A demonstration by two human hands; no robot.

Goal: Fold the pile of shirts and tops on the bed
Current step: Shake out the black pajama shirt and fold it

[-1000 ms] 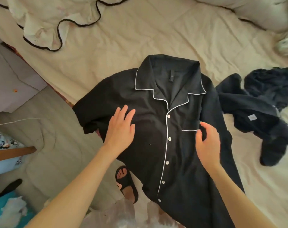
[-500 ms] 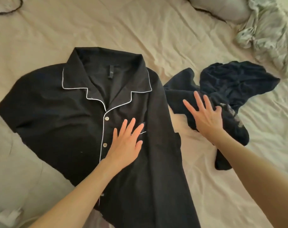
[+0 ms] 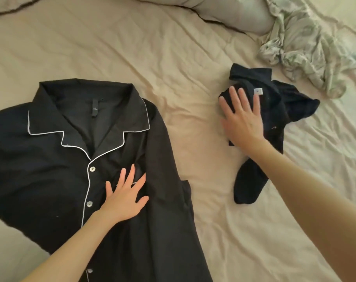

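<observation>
Fingers (image 3: 130,176) of the left hand (image 3: 123,197) are lying spread and flat on the one black shirt (image 3: 51,176), beside its pocket. Three white buttons are showing. Right hand (image 3: 242,121) is pressing with spread fingers on one dark crumpled top (image 3: 274,110), well apart on the beige bed sheet (image 3: 173,58). Its small white label (image 3: 258,91) is maybe printed, but too blurred to read.

— What do I see beyond the work? A wrinkled beige bed sheet (image 3: 193,58) fills my view, with a pale pillow (image 3: 234,11) edged in dark piping at the top.

— And at far right?

— A crumpled, pale green patterned cloth (image 3: 307,41) lies just beside that pillow.
</observation>
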